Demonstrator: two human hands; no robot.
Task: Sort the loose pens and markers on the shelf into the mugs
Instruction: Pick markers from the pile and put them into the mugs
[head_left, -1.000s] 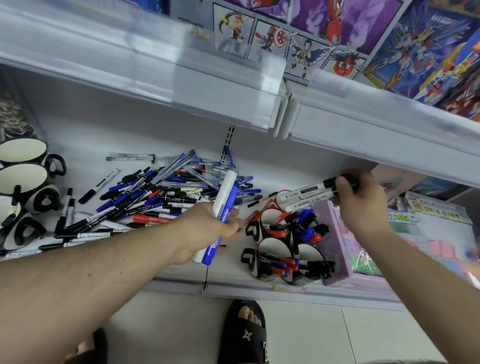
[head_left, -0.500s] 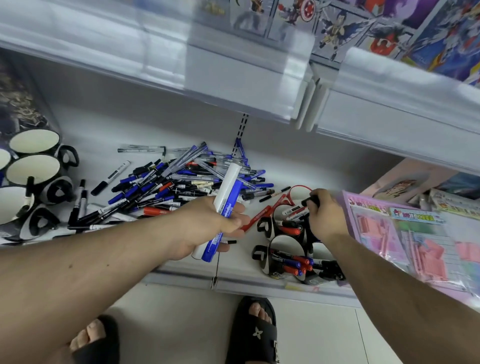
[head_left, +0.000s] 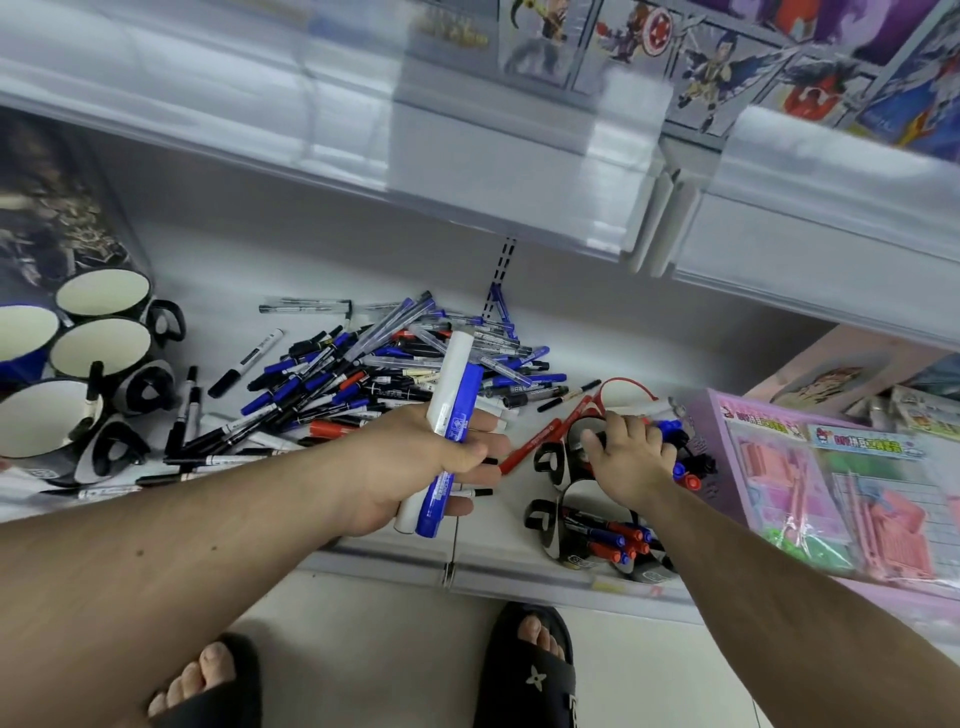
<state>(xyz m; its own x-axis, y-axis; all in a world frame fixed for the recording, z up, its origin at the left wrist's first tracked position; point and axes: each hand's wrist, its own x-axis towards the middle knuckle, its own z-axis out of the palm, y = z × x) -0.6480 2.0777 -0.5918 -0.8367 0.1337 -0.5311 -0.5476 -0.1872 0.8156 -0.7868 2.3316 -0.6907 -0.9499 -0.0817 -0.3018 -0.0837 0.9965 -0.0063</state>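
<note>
Blue marker (head_left: 451, 447) in left hand (head_left: 415, 467) grip

Blue-and-white markers (head_left: 451, 415), black-handled cream-lined mugs (head_left: 101, 347), pink packet (head_left: 831, 488).

Loose heap of blue, black and red pens and markers (head_left: 384, 379) lies mid-shelf on the white metal shelf (head_left: 519, 558). Cream-lined black-handled mugs (head_left: 101, 345) stand at left. Pen-filled mugs (head_left: 605, 540) stand right of the heap, just beside pink packaged toy sets (head_left: 831, 493) at far right.
</note>
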